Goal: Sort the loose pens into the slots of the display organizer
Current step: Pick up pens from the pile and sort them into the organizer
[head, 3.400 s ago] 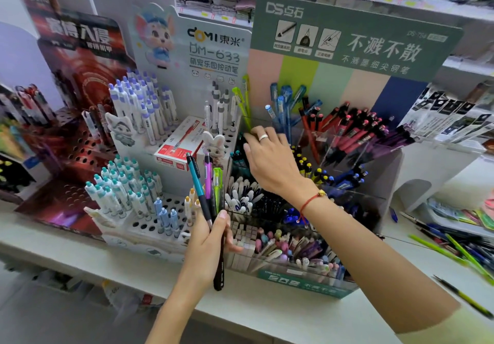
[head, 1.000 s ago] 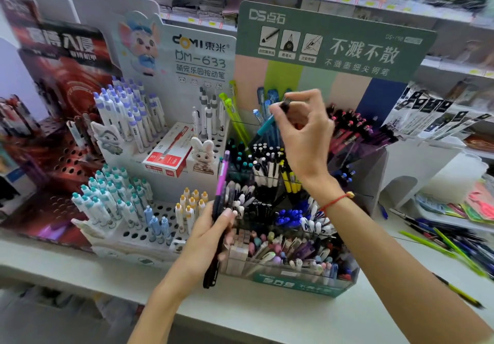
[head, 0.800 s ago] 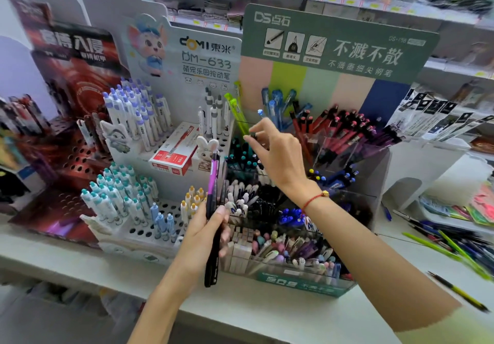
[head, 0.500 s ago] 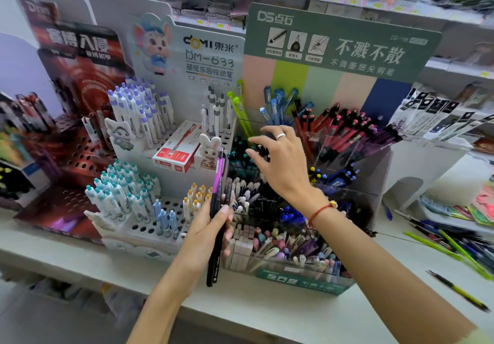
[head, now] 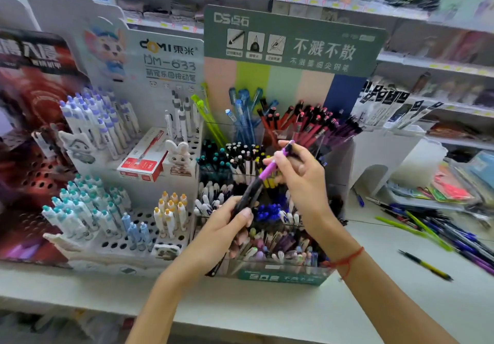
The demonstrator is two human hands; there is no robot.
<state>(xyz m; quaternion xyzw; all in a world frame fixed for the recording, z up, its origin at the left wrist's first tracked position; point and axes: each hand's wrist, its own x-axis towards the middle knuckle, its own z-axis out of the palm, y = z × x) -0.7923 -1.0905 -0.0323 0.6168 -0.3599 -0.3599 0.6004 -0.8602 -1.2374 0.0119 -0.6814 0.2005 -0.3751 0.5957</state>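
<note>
A tiered clear display organizer (head: 278, 276) with a green header card stands on the counter, its slots packed with pens sorted by colour. My left hand (head: 227, 231) grips the lower end of a small bunch of dark pens in front of it. My right hand (head: 302, 175) pinches the upper end of a purple pen (head: 268, 168) that slants up out of that bunch, over the middle slots. Loose pens (head: 438, 231) lie in a heap on the counter at the right, and one dark yellow-banded pen (head: 425, 264) lies apart from them.
A white pegboard pen stand (head: 120, 239) with blue, teal and yellow-capped pens and a red box (head: 144, 161) stands left of the organizer. A red display is at the far left. Store shelves run behind. The counter's front edge lies just below my arms.
My right hand came back from the organizer's upper slots and took hold of the purple pen's top. The left hand tilted its bunch of pens to the right.
</note>
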